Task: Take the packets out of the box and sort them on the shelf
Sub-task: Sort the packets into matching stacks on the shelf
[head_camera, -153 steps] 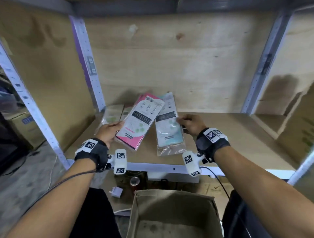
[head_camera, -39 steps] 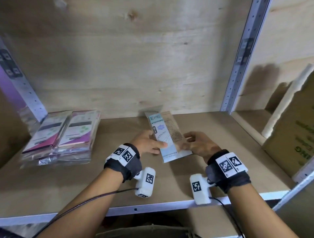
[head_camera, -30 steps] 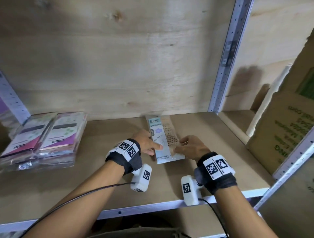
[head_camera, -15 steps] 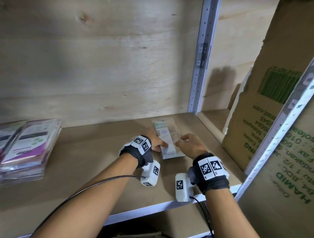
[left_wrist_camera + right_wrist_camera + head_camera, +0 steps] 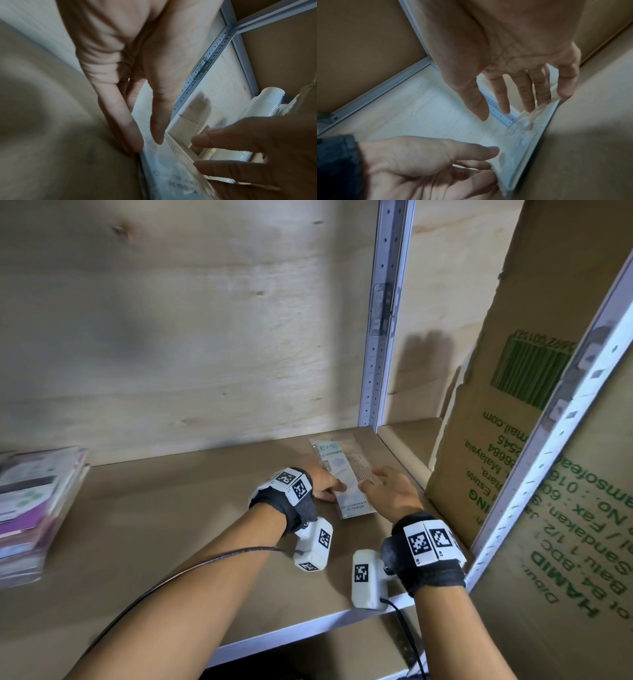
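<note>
A pale blue and white packet (image 5: 352, 505) with a mesh window lies flat on the wooden shelf (image 5: 171, 529), near its right end. My left hand (image 5: 322, 479) is at the packet's left edge, with its thumb (image 5: 157, 129) on top and straight fingers against the side. My right hand (image 5: 388, 493) has its fingers spread, and the fingertips (image 5: 529, 105) touch the packet's right edge. The wrist views show the packet (image 5: 171, 175) (image 5: 522, 142) flat on the board between the two hands. The box of packets is out of view.
A stack of pink and purple packets (image 5: 30, 501) lies at the shelf's left end. A metal upright (image 5: 380, 337) stands just behind the packet. A big printed cardboard box (image 5: 496, 457) fills the bay to the right. Plywood backs the shelf.
Both hands have slid the blue packet along the shelf from its middle to the right end, close to the upright. The view has swung right with them.
</note>
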Motion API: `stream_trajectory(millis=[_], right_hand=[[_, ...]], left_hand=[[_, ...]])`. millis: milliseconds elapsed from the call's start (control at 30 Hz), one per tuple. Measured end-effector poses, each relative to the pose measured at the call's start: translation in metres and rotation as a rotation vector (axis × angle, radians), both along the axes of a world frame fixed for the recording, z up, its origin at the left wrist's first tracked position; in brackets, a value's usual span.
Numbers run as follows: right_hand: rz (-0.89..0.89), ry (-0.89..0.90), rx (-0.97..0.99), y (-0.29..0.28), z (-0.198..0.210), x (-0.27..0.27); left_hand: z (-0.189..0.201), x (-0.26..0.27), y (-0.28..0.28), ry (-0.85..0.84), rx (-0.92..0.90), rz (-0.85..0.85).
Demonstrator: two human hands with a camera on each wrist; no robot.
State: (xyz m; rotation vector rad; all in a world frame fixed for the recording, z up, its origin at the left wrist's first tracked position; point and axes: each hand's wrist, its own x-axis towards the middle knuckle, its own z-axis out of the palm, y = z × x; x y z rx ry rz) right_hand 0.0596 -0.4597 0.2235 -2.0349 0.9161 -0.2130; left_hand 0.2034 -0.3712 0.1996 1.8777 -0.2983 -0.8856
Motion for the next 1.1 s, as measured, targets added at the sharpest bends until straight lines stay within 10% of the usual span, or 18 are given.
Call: stream_trajectory(millis=[633,833,1100], right_hand=[[0.0,-0.072,0.001,-0.021,-0.002,0.005],[-0.001,-0.303,-0.093,0.002,0.006,0.001],[0.276,-0.472,0.269,0.099,0.014,0.006]], left_hand=[[0.003,0.002,-0.005,-0.047,-0.054,0.062],[0.037,-0.01,0.066,-0.153,-0.035,0.124],[0.057,-0.018,0.239,-0.369,-0.121,0.259]])
